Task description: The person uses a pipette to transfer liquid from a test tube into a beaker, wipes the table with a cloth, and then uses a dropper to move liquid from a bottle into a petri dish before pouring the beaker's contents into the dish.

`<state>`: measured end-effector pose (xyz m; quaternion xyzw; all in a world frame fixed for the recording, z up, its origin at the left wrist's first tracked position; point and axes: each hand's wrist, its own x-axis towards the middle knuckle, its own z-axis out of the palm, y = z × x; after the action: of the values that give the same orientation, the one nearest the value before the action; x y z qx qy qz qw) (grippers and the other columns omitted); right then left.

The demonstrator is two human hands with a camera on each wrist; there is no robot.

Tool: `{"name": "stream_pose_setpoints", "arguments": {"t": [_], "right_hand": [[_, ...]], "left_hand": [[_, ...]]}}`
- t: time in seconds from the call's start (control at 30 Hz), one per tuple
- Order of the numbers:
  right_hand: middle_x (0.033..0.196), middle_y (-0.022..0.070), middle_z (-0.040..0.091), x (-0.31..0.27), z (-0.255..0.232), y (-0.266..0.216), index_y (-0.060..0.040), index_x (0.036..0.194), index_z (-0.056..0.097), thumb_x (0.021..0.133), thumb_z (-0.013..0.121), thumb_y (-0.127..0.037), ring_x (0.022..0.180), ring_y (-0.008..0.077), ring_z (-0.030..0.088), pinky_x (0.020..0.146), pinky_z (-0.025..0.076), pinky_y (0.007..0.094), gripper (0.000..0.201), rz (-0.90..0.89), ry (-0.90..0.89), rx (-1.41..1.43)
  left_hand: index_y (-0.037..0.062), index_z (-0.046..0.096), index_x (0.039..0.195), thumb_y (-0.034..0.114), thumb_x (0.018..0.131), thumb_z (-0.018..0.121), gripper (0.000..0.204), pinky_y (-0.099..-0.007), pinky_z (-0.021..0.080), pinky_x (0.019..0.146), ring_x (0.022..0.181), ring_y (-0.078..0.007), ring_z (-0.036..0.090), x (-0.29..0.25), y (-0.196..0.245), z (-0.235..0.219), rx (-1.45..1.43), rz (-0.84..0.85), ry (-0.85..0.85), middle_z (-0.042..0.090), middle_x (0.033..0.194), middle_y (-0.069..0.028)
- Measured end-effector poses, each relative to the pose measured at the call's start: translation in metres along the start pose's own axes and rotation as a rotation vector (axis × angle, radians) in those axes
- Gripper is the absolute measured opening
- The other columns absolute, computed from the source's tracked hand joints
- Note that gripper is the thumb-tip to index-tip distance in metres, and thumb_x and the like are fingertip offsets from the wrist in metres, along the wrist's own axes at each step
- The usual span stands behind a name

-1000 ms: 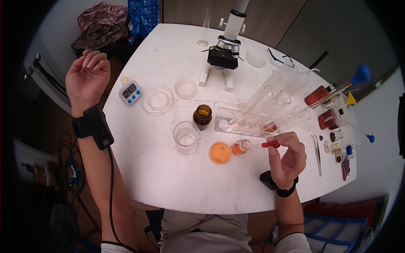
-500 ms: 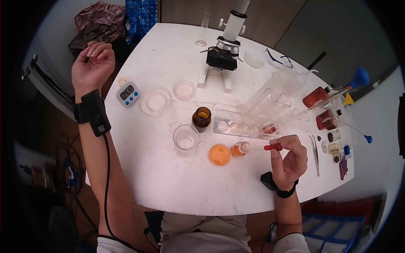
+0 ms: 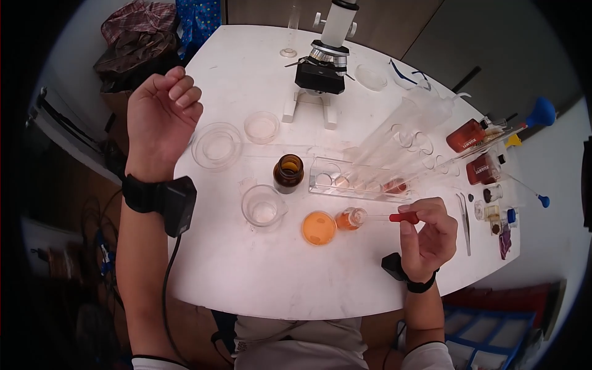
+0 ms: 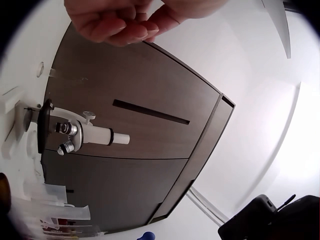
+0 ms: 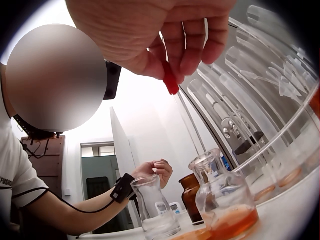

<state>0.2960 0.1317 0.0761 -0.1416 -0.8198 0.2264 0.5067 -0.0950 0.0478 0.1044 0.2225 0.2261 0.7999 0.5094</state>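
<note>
Between thumb and fingers, my right hand pinches the red rubber bulb of a dropper. The dropper's glass tube slants down to the mouth of a small clear glass bottle with orange liquid in its bottom. Beside that bottle lies a round dish of orange liquid. My left hand is raised at the table's left side, fingers loosely curled, holding nothing. A clear glass beaker and a brown glass bottle stand left of the orange dish and the small bottle.
A clear rack with large test tubes stands behind the small bottle. The microscope is at the back. Clear dishes lie at left. On the right are tweezers, red-brown bottles and several small jars.
My left hand has moved right and nearer the table, and now hides the timer in the head view. The right hand keeps its pinch on the dropper bulb, almost still.
</note>
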Motion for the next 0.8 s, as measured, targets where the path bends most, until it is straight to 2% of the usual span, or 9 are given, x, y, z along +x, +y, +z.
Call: {"name": "stream_pose_setpoints", "arguments": {"t": [0.07,0.2,0.23,0.27,0.37,0.53,0.8], "right_hand": [[0.087,0.0198,0.068,0.000,0.000,0.001,0.0004,0.100,0.054,0.072,0.062,0.014,0.076,0.0252,0.062,0.063,0.053,0.0308,0.032,0.000,0.016,0.004],[0.087,0.0199,0.068,-0.001,0.000,0.003,0.0006,0.102,0.052,0.073,0.061,0.014,0.076,0.0247,0.061,0.062,0.053,0.0307,0.033,-0.013,0.037,-0.001],[0.087,0.0199,0.068,-0.001,0.001,0.004,0.0006,0.102,0.052,0.073,0.061,0.014,0.076,0.0247,0.061,0.062,0.053,0.0307,0.033,-0.014,0.032,0.001],[0.087,0.0201,0.067,-0.001,0.001,0.004,0.0005,0.103,0.052,0.074,0.061,0.014,0.076,0.0245,0.060,0.062,0.053,0.0306,0.033,-0.028,0.026,-0.005],[0.088,0.0205,0.067,-0.002,0.002,0.005,0.0002,0.104,0.050,0.075,0.061,0.013,0.076,0.0242,0.059,0.062,0.052,0.0304,0.033,-0.049,0.007,-0.014],[0.089,0.0211,0.067,-0.003,0.003,0.005,-0.0003,0.106,0.047,0.077,0.061,0.011,0.076,0.0237,0.057,0.061,0.050,0.0304,0.034,-0.080,-0.004,-0.032],[0.089,0.0210,0.066,-0.006,0.003,0.003,-0.0013,0.106,0.046,0.081,0.060,0.009,0.078,0.0243,0.056,0.062,0.050,0.0302,0.031,-0.042,0.043,-0.022]], "left_hand": [[0.0064,0.052,0.083,0.015,0.089,0.046,0.011,-0.0251,0.033,0.054,0.058,-0.0115,0.040,-0.018,-0.014,-0.002,0.106,-0.012,0.147,0.040,0.063,0.0018],[0.0088,0.052,0.074,0.026,0.092,0.042,0.027,-0.0256,0.031,0.049,0.052,-0.0116,0.039,-0.049,-0.047,-0.012,0.142,-0.203,0.237,0.039,0.056,0.0014],[0.0108,0.048,0.069,0.026,0.092,0.043,0.028,-0.0257,0.031,0.048,0.051,-0.0116,0.039,-0.054,-0.052,-0.016,0.123,-0.265,0.266,0.039,0.055,0.0014],[0.0108,0.048,0.069,0.026,0.092,0.043,0.028,-0.0257,0.031,0.048,0.051,-0.0116,0.039,-0.057,-0.057,-0.018,0.121,-0.262,0.268,0.039,0.055,0.0014],[0.0134,0.039,0.067,0.025,0.092,0.044,0.028,-0.0259,0.031,0.049,0.050,-0.0112,0.036,-0.064,-0.069,-0.020,0.207,-0.292,0.200,0.038,0.054,0.0017],[0.0127,0.038,0.065,0.021,0.088,0.044,0.025,-0.0264,0.033,0.050,0.050,-0.0134,0.036,-0.066,-0.077,-0.028,0.263,-0.341,0.134,0.039,0.054,-0.0008],[0.0143,0.035,0.063,0.021,0.088,0.045,0.027,-0.0247,0.028,0.046,0.047,-0.0096,0.035,-0.072,-0.055,-0.027,0.265,-0.249,0.022,0.039,0.052,0.0021]]}}
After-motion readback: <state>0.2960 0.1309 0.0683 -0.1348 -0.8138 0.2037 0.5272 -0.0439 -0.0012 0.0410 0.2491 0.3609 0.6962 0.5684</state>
